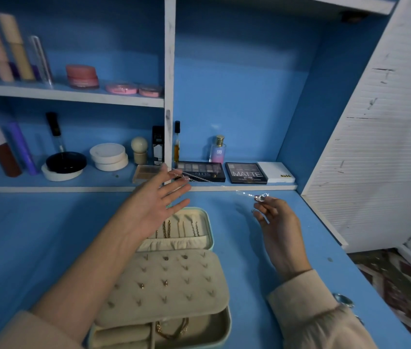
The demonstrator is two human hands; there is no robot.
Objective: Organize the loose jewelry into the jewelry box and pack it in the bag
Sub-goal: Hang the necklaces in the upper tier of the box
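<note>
An open mint-green jewelry box (pixel 209 238) with beige lining lies on the blue desk. Its lid holds several hanging chains; a beige earring panel (pixel 169 285) with studs covers the base, where a gold chain (pixel 171 331) shows. A thin silver necklace (pixel 214 183) stretches in the air between my hands above the desk. My left hand (pixel 156 200) pinches one end with fingertips, other fingers spread, above the box's lid. My right hand (pixel 275 222) pinches the pendant end (pixel 262 197), to the right of the box.
A low shelf behind holds eyeshadow palettes (pixel 246 173), a perfume bottle (pixel 217 149), jars and tubes. An upper shelf carries pink compacts (pixel 121 88) and bottles. A white slatted door (pixel 376 152) stands at the right. No bag is in view.
</note>
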